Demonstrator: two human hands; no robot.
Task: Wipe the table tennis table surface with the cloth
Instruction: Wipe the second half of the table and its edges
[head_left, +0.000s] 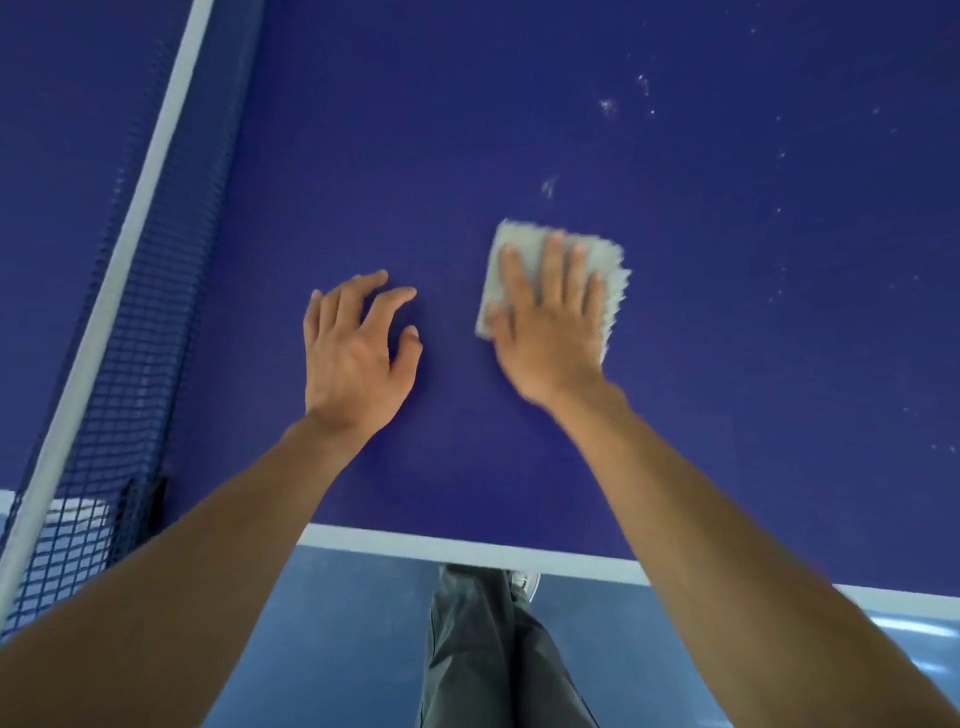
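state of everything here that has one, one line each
cloth: folded, flat on the table, under the right hand
right hand: fingers straight, pressing the cloth, motion-blurred
left hand: fingers spread and bent, holding nothing, by the table surface
table: white specks beyond and right of the cloth
net: up, stretched along the left
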